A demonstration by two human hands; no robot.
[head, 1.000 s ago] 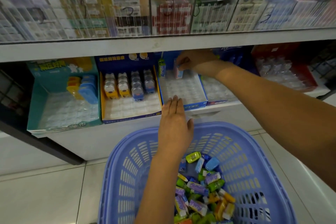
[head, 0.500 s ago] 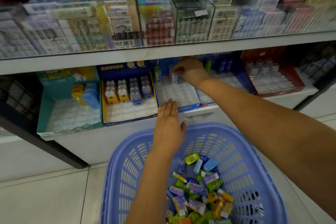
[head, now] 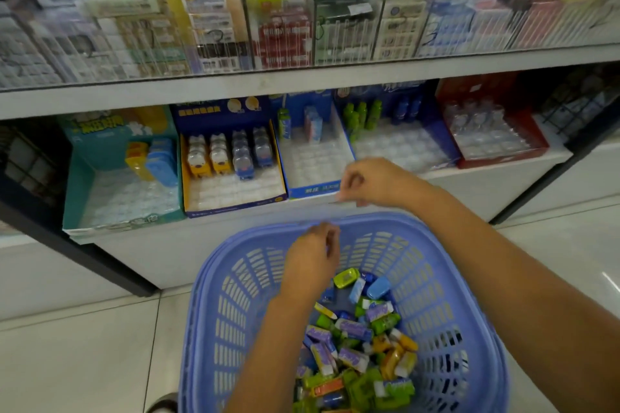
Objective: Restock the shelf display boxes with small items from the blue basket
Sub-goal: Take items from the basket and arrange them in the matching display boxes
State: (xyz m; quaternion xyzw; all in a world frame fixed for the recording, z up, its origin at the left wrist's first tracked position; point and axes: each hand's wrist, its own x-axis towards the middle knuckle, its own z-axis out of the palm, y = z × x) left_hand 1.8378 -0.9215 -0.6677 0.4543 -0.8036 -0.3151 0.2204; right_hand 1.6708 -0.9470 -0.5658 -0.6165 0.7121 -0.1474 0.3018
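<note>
My right hand (head: 372,182) hung loosely curled and held nothing, over the shelf edge by the blue display box (head: 315,161). My left hand (head: 313,260) was curled too, empty as far as I could tell, above the blue basket (head: 231,298). The small packs (head: 352,345) lay heaped there: light, stiff, probably slick, best pinched by the long sides. Half a second earlier the right hand was deep in the box at the pack (head: 313,124) that now stood alone; the left was flat.
</note>
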